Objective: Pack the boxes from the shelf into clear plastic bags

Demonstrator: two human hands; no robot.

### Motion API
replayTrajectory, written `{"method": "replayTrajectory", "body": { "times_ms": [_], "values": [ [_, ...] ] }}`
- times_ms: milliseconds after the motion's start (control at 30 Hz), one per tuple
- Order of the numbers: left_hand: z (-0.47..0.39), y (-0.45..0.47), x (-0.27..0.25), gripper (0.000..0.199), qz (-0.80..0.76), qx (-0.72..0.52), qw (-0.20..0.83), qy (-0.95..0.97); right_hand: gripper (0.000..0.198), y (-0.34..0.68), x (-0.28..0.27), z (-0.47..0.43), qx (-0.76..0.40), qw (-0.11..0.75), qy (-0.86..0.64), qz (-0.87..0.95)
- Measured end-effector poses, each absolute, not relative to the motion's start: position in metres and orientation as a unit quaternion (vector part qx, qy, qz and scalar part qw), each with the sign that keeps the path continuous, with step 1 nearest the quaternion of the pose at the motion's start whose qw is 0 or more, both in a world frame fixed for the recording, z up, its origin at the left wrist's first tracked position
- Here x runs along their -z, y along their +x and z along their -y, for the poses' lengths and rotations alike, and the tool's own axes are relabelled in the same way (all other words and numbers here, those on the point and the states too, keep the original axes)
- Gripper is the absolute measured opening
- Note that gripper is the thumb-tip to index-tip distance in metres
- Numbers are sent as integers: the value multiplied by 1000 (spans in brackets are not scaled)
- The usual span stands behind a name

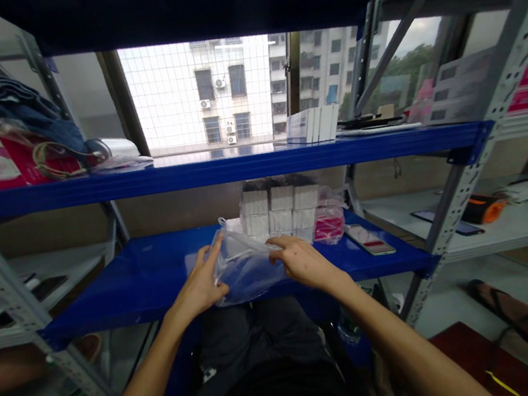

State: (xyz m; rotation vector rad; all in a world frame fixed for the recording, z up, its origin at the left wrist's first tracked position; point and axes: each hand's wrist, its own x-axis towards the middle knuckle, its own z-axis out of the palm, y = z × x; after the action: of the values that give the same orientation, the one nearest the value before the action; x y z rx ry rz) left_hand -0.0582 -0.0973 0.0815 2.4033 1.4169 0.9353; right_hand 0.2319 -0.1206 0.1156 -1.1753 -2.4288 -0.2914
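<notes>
Plastic bag (250,275), clear: spread out, apparently empty, gripped at opposite sides by left hand (200,281) and right hand (306,261), over blue shelf (151,273), white boxes (282,212) stacked behind it.

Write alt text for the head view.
A person's spread left hand and curled right hand handle a limp, clear plastic bag at a flat blue metal shelf. Behind it stand stacked white box-shaped packs; farther right lies a thin rectangular phone.

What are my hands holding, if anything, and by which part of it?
A clear plastic bag: your left hand holds its left edge, your right hand its upper right edge.
</notes>
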Motion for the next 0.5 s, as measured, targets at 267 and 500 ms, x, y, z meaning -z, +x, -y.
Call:
{"method": "replayTrajectory", "body": {
  "times_ms": [267,500],
  "values": [
    [92,-48,-70,113,-528,-278,92,797,22,234,-83,107,88,256,-525,807],
    [98,-42,-90,125,-663,-125,14,738,80,230,-85,98,52,130,-625,768]
  ]
}}
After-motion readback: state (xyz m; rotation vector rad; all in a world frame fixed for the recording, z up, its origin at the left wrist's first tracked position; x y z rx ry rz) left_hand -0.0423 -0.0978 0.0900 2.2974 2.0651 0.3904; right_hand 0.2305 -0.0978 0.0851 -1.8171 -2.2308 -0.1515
